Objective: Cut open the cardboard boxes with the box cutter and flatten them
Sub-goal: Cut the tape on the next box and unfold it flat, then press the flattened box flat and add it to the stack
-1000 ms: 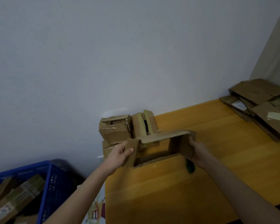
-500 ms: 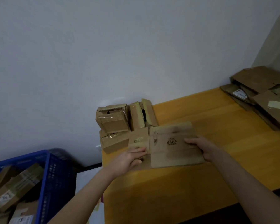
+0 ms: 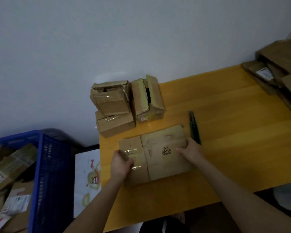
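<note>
Pressing down on a flattened box [image 3: 163, 158] near the table's front edge, both hands work its two ends. The left hand [image 3: 120, 163] pinches the box's taped left flap, fingers curled at the edge and thumb on top. The right hand [image 3: 191, 149] lies spread on the right end, thumb stretched toward the printed lettering – whether its fingertips hook under the edge I cannot tell. The box lies flat on the yellow table [image 3: 225, 132], towards the left side.

Just beside the right hand, off the box's right edge, the green box cutter [image 3: 194, 127] lies on the table, untouched, pointing towards the back.

At the table's back left corner, against the wall, stand three taped boxes: a small box [image 3: 111, 100] stacked on a lower box [image 3: 115, 124], and a torn box [image 3: 147, 98] touching them on the right. At the back right corner lies a pile of flattened cardboard [image 3: 275, 71].

Off the left edge stands a blue crate [image 3: 52, 174] holding more parcels – between it and the table, a white printed bag [image 3: 87, 174].
</note>
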A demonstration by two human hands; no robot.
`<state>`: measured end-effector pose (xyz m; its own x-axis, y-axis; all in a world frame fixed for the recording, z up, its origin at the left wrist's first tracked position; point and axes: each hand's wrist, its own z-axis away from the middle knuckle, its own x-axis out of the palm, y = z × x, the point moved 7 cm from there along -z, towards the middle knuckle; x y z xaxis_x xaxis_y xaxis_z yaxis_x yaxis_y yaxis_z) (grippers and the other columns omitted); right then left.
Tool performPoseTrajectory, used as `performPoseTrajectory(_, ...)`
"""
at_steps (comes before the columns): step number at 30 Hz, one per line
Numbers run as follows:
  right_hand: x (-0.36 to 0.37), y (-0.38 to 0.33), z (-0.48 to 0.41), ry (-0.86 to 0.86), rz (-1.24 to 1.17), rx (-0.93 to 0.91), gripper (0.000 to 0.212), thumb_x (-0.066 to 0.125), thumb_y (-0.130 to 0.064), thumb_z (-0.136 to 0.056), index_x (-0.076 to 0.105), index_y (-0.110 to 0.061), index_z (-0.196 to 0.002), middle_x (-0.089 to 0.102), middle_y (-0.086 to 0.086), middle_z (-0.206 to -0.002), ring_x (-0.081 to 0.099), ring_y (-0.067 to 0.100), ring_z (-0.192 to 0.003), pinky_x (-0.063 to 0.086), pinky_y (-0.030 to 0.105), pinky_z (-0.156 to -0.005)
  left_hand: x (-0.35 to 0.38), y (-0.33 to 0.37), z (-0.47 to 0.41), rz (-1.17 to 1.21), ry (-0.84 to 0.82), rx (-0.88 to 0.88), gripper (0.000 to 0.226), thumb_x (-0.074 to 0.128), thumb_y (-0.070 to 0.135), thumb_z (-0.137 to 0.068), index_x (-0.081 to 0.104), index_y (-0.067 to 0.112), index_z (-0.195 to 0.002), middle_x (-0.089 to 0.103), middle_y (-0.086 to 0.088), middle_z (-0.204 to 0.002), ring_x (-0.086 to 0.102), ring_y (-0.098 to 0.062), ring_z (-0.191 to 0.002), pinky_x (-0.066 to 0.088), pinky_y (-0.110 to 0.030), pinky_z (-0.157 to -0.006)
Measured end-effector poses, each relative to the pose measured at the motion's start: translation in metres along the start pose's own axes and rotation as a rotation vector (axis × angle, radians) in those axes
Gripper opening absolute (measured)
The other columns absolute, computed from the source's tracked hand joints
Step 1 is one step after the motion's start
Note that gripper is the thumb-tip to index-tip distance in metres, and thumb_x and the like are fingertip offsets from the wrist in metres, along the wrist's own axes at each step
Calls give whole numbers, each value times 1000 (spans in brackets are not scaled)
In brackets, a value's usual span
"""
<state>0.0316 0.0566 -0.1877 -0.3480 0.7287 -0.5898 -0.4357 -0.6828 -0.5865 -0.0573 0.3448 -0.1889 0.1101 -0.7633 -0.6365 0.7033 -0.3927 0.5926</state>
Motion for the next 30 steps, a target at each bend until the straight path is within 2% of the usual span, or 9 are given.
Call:
performPoseTrajectory(4, 13, -8, -3, 85, 332, -21, 62, 59, -43, -90, 34, -17, -140, 45, 9, -132, 50, 27, -118, 48, 40, -91, 19, 11, -1, -445, 84, 287, 82, 65, 40, -88, 20, 12, -151, 22, -14, -155, 21, -31, -143, 26, -42, -116)
performPoseTrajectory(7, 18, -7, -1, 124, 536, -51, 59, 55, -45, -91, 32, -18, -139, 36, 11, -134, 40, 28, -121, 46, 38, -90, 59, 25, 1, -748, -20, 515, 82, 22, 68, -93, -7, 22, -154, -9, -3, -162, -10, -25, -149, -6, -44, -119)
performPoseTrajectory(9, 21, -10, 0, 171, 624, -132, 64, 56, -45, -91, 29, -19, -143, 32, 12, -139, 34, 30, -126, 42, 38, -97, 82, 30, -1, -828, -85, 555, 79, -1, 74, -86, -16, 31, -151, -21, -2, -158, -19, -26, -146, -13, -50, -116)
performPoseTrajectory(12, 38, -26, -3, 181, 687, -420, 74, 48, -48, -94, 12, -22, -153, 7, 13, -159, 8, 34, -145, 18, 45, -116, 101, 35, -5, -836, -50, 617, 77, -6, 72, -88, 4, 34, -154, -3, -5, -160, 2, -34, -148, 3, -62, -116)
performPoseTrajectory(14, 57, -34, -10, 128, 731, -575, 69, 36, -50, -97, 4, -26, -153, -11, 8, -159, -11, 31, -146, 2, 48, -118, 108, 31, -11, -831, -44, 632, 74, 5, 70, -94, 22, 29, -153, 18, -7, -159, 21, -36, -145, 22, -66, -110)
performPoseTrajectory(17, 83, -27, -31, 22, 845, -603, 64, 15, -54, -96, -7, -28, -150, -24, 3, -155, -25, 26, -140, -6, 48, -116, 112, 28, -17, -825, -23, 645, 73, 10, 68, -95, 25, 25, -152, 21, -4, -159, 22, -35, -145, 23, -67, -109)
performPoseTrajectory(19, 89, -22, -39, 52, 841, -611, 66, 8, -56, -93, -1, -26, -150, -14, 4, -158, -18, 27, -143, -1, 50, -117, 113, 28, -19, -815, 7, 651, 72, 9, 67, -95, 23, 25, -152, 18, -3, -160, 19, -34, -146, 20, -66, -111)
performPoseTrajectory(23, 94, -15, -44, 137, 812, -651, 66, 21, -55, -94, 24, -22, -150, 17, 10, -159, 13, 33, -146, 11, 52, -114, 116, 24, -21, -814, 21, 655, 71, 8, 65, -95, 22, 25, -152, 21, -4, -159, 19, -34, -146, 14, -63, -111)
performPoseTrajectory(30, 92, -17, -43, 142, 841, -639, 65, 25, -56, -93, 30, -22, -148, 21, 11, -157, 18, 35, -144, 11, 51, -112, 113, 25, -20, -815, 39, 646, 67, 13, 63, -96, 21, 25, -151, 21, -8, -159, 20, -35, -145, 12, -62, -111)
